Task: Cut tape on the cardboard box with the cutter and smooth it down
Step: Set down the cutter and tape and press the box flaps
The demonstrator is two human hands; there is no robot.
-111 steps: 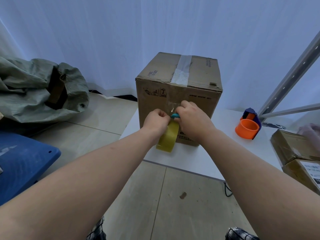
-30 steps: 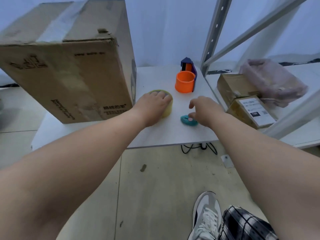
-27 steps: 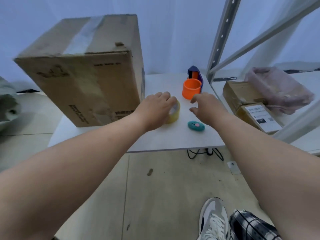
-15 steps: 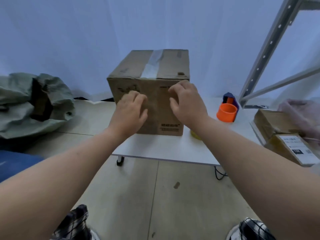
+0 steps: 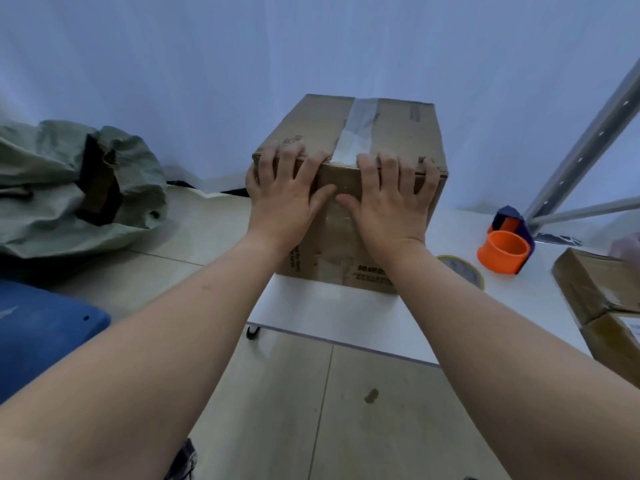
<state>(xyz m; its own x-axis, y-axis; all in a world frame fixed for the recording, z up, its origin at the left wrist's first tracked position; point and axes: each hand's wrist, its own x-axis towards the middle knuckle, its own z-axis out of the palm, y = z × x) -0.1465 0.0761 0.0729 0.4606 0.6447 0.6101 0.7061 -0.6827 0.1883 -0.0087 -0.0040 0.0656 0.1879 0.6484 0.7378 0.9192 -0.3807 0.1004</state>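
The cardboard box (image 5: 349, 188) stands upright on the white table (image 5: 332, 313), toward its far left part, with a strip of clear tape (image 5: 356, 133) running along the middle of its top and folding over the near top edge onto the near face. A glossy patch on that near face, between the two thumbs, appears to be the tape's loose end. The left hand (image 5: 287, 199) lies flat on the near face left of the tape, fingers spread apart and hooked over the top edge. The right hand (image 5: 391, 202) mirrors it on the right of the tape, fingers likewise apart and curled over the edge. Neither hand holds anything; both simply press on the cardboard.

The cutter is not in view, and no roll hangs from the box, so the cutting looks done and the smoothing step seems to be in hand. The next move probably calls for sliding the palms or thumbs inward and downward over the tape, pressing firmly enough to flatten any bubbles or lifted end against the near face.

To the right of the box a yellowish tape roll (image 5: 460, 268) lies flat on the table, partly hidden by the right forearm. Farther right is an orange tape dispenser (image 5: 505, 247), then brown parcels (image 5: 599, 289) at the right edge. A green sack (image 5: 69, 188) lies on the floor at far left.
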